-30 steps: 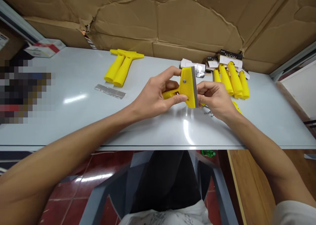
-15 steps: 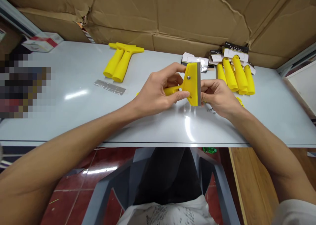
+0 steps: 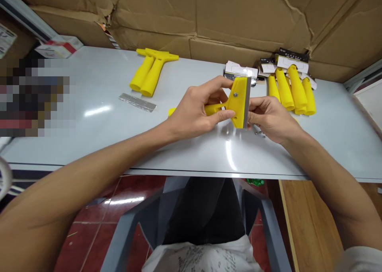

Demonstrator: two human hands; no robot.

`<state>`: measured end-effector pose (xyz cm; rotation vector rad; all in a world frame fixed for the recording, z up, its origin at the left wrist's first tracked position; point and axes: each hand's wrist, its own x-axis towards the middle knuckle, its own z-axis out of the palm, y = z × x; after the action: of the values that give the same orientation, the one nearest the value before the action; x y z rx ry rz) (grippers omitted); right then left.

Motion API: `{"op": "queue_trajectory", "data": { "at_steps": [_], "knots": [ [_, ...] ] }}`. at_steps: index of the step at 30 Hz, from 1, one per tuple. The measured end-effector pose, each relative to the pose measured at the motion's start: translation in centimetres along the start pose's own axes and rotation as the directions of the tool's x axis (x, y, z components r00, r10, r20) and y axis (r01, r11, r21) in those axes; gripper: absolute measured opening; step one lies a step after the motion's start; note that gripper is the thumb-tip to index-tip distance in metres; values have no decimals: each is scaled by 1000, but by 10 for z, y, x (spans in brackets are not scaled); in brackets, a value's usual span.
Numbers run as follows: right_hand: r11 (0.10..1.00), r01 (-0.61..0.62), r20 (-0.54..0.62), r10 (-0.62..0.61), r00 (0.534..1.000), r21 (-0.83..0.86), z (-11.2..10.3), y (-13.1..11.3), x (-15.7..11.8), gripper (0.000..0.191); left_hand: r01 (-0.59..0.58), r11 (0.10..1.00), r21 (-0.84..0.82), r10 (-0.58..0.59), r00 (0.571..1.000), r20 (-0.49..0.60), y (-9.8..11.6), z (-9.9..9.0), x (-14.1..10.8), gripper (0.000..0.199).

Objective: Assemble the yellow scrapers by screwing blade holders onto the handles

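My left hand (image 3: 205,107) is wrapped round the handle of a yellow scraper (image 3: 239,99), its thumb lying on the head. The head faces me, with a grey metal blade (image 3: 248,103) along its right edge and one screw (image 3: 235,94) in its upper part. Below that screw is a hole, close to my thumb tip. At the blade's right side, my right hand (image 3: 270,115) has its fingers bent together in a pinch; the blade edge partly covers the fingertips, and what they hold does not show. Several small screws or nuts (image 3: 260,133) lie beneath that hand.
Yellow scraper handles (image 3: 152,71) lie at the back left of the white table (image 3: 101,138), near a flat wrapped blade strip (image 3: 137,102). More yellow handles (image 3: 295,91) and packaging cards (image 3: 292,61) are at the back right. Cardboard (image 3: 155,15) stands behind.
The whole view has shifted slightly, so the table things appear farther right. Both hands keep nearly the same hold and position on the scraper.
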<state>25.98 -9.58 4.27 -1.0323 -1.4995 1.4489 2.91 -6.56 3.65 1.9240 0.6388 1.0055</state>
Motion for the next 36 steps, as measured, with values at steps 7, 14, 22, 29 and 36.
{"op": "queue_trajectory", "data": {
  "at_steps": [7,14,22,29,36],
  "knots": [
    [999,17,-39,-18,999,-31,-3,-8,-4,34,20,998,52,-19,999,-26,-3,-2,1,52],
    [954,122,-112,-158,981,-273,2,-6,-7,47,31,995,92,-27,998,-49,-6,-4,3,42],
    [488,108,90,-61,994,-866,-49,-37,-11,26,61,974,220,-61,998,-7,-10,-7,5,34],
    [376,41,193,377,906,-926,-66,-28,-13,16,153,935,319,-164,986,8,-14,-12,8,31],
    [366,84,208,314,926,-927,-66,-24,-12,13,240,906,348,-267,963,33,-21,-17,10,33]
  ]
}}
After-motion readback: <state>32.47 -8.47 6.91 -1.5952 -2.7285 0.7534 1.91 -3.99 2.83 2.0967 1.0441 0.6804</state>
